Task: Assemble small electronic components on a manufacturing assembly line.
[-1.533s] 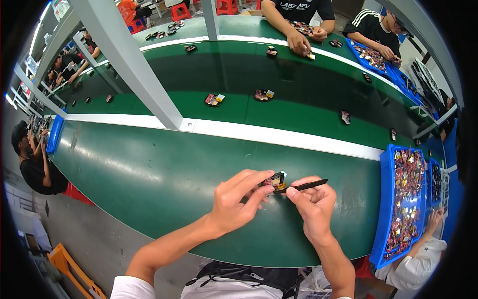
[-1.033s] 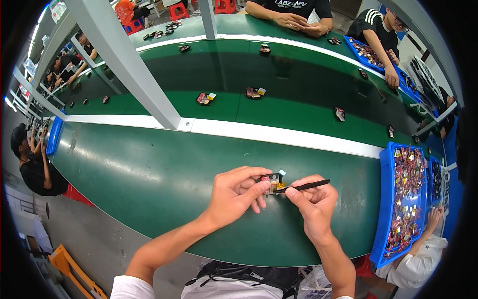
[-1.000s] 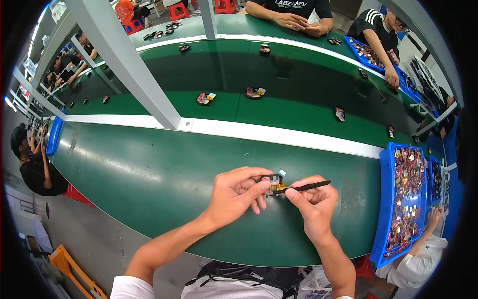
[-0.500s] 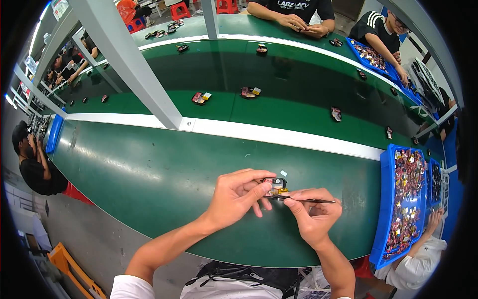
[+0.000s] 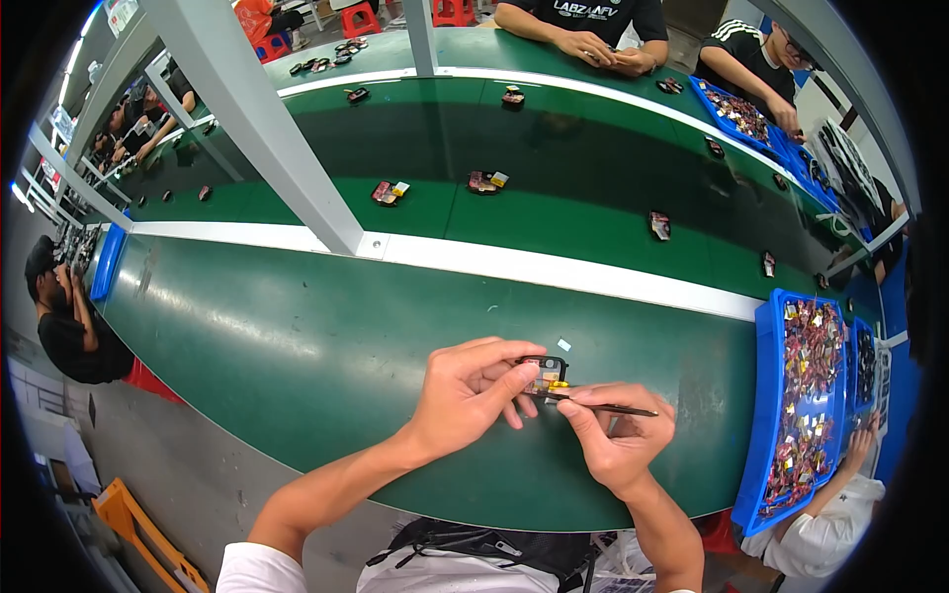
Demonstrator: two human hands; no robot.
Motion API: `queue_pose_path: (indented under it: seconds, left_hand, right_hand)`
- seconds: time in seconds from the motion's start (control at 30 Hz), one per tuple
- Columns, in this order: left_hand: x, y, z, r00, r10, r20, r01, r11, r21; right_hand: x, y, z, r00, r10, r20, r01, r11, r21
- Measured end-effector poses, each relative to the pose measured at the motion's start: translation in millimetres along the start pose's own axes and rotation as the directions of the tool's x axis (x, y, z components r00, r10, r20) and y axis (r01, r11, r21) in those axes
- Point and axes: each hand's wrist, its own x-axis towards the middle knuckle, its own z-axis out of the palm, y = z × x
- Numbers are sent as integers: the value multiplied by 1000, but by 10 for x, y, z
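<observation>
My left hand (image 5: 481, 393) pinches a small black-framed electronic device (image 5: 546, 364) by its left side, over the green bench. Reddish and yellow parts show inside the open frame. Between the fingers and thumb of my right hand (image 5: 625, 433) is a slim dark tool (image 5: 615, 406), like tweezers, lying almost level. Its tip reaches the lower edge of the device, by the yellow part; exactly what it touches is too small to tell. A small pale piece (image 5: 563, 344) lies on the bench just beyond the device.
A blue bin (image 5: 764, 415) full of reddish and yellow electronic parts stands at the right. Beyond the white rail (image 5: 514, 272), a green conveyor belt carries several similar devices (image 5: 487, 182). A grey post (image 5: 267, 128) rises at the left. Other people work across the belt and at both sides.
My right hand and the tool have shifted slightly left and down, with the tool's rear end tilting lower. The devices on the belt have moved a little to the left.
</observation>
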Motion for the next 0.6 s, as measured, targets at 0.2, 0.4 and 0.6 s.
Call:
queue_pose_path:
  seconds: [0.2, 0.4, 0.6]
  left_hand:
    - [-6, 27, -21, 998, -61, -15, 60, 998, -25]
    - [-2, 0, -32, 1000, -20, -12, 20, 1000, 6]
    - [7, 22, -2, 1000, -11, -4, 11, 998, 67]
  right_hand:
    - [0, -4, -4, 998, 55, 9, -55, 998, -15]
    - [19, -1, 3, 997, -24, 70, 29, 998, -63]
    - [53, -6, -26, 995, -48, 87, 51, 998, -37]
